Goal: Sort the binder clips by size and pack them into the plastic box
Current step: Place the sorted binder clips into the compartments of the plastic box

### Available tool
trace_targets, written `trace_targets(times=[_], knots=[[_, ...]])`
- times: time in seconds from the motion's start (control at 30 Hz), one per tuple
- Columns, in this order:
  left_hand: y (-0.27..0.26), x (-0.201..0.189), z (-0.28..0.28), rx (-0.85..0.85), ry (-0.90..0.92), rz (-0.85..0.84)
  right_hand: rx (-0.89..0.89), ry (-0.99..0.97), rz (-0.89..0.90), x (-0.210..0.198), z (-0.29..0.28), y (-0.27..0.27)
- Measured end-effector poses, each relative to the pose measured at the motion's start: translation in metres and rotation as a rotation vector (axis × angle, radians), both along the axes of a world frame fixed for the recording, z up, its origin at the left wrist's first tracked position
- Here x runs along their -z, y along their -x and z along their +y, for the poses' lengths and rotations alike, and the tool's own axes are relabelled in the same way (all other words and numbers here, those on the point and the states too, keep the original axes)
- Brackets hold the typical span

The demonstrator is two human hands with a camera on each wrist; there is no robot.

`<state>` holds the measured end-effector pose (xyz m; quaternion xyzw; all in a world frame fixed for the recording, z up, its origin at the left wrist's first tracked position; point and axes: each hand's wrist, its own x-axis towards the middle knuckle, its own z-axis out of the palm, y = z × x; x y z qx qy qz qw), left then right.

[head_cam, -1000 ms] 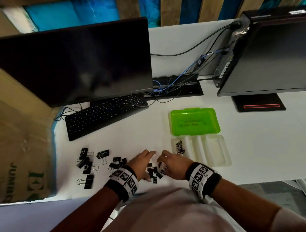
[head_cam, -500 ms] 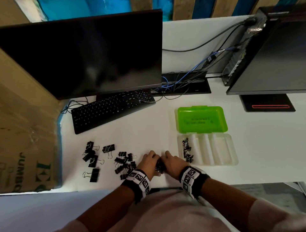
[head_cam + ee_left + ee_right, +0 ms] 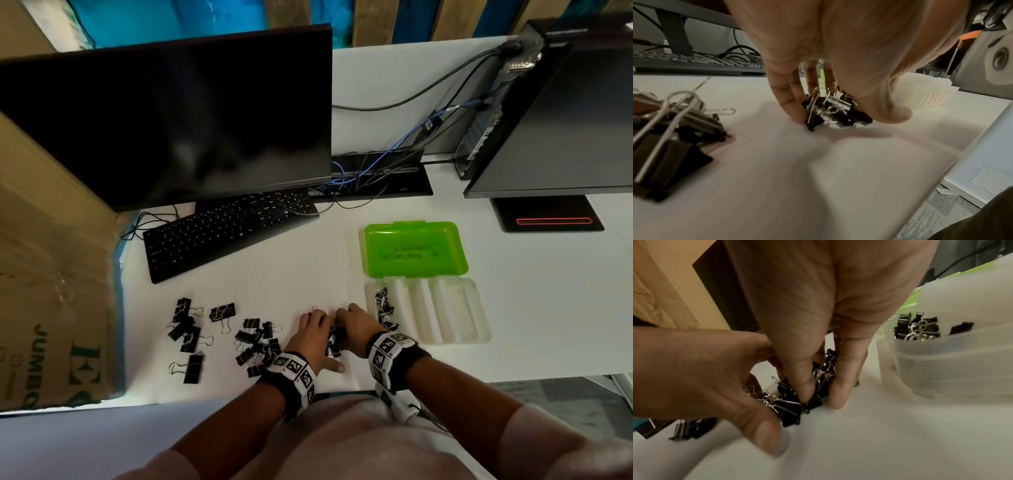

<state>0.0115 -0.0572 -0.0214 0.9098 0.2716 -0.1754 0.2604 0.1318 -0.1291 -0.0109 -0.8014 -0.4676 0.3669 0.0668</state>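
Both hands meet over a bunch of small black binder clips (image 3: 334,340) near the table's front edge. My left hand (image 3: 313,337) cups the bunch from the left; its fingers (image 3: 795,112) and thumb curl round the small clips (image 3: 830,110). My right hand (image 3: 356,328) closes in from the right, its fingertips (image 3: 839,395) dug into the same small clips (image 3: 791,404). The plastic box (image 3: 455,329) lies open just to the right, green lid (image 3: 416,248) folded back. Its leftmost compartment holds several small clips (image 3: 385,308).
Medium clips (image 3: 257,342) lie in a pile left of my left hand, and large clips (image 3: 186,330) farther left. A keyboard (image 3: 226,229) and monitor (image 3: 171,120) stand behind. A cardboard box (image 3: 44,291) borders the left side. The box's other compartments hold nothing.
The hands have drawn together and gathered the scattered small clips into a tight bunch between them. The box and the other piles have not moved.
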Motion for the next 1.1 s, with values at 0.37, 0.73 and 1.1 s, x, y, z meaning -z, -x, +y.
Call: trace_targets(times=[0.37,0.73,1.1], knots=[[-0.004,0.003,0.022,-0.059,0.122,-0.121,0.106,-0.088,0.015,-0.015,-0.002,-0.022],[-0.023,-0.002,0.034,-0.163,0.210,-0.282,0.393,-0.408,-0.071,-0.078,-0.041,-0.096],[-0.082,-0.034,0.025,-0.059,0.274,-0.467,0.028,-0.100,-0.156,-0.066,-0.082,-0.113]])
